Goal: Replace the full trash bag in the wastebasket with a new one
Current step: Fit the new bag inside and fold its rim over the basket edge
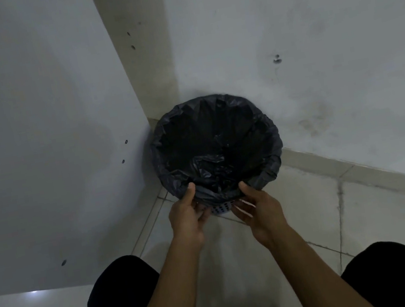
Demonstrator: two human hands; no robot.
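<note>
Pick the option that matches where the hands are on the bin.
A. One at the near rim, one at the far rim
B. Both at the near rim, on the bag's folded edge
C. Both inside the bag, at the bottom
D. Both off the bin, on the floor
B: the left hand and right hand sit side by side at the near rim of the bin, thumbs on the folded edge of the bag.

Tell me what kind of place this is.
Probably the corner of a plain indoor room, maybe a utility or washroom area; I cannot say which. A bag-lined wastebasket stands on a tiled floor, tucked where a white panel meets a scuffed white wall.
</note>
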